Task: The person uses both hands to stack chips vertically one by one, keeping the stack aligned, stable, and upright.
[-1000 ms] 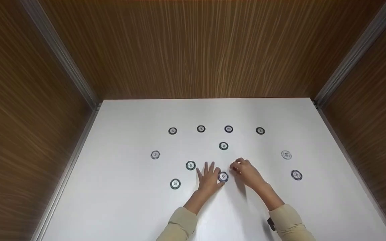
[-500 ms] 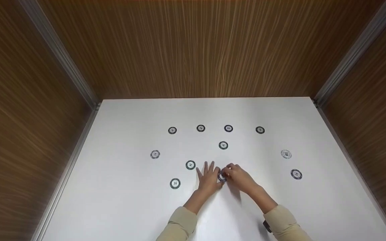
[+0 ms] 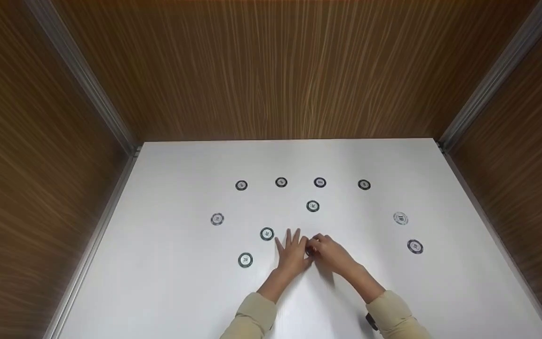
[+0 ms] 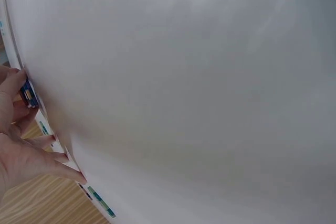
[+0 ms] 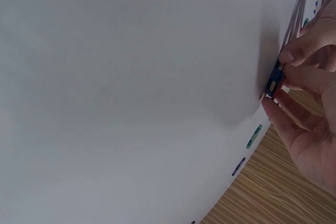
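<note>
In the head view, my left hand (image 3: 292, 258) rests on the white table with several fingers spread. Its thumb and index finger hold the sides of a small stack of poker chips (image 3: 309, 252). My right hand (image 3: 336, 259) meets it from the right, its fingertips pinched over the stack and covering most of it. The right wrist view shows blue poker chips (image 5: 273, 81) edge-on, with a red poker chip (image 5: 281, 84) at the fingertips against them. Blue edges of the stack (image 4: 28, 95) also appear between fingers in the left wrist view. How many chips are stacked is hidden.
Single chips lie scattered on the white table (image 3: 167, 263): a green-rimmed chip (image 3: 267, 234) and another marked 20 (image 3: 245, 260) at left, a purple-rimmed chip (image 3: 415, 246) and a pale chip (image 3: 400, 218) at right. Wood-grain panels (image 3: 271, 70) enclose the back and sides.
My right hand has moved left and down onto the chip stack between my left thumb and index finger, hiding its printed face. The left hand has stayed in place.
</note>
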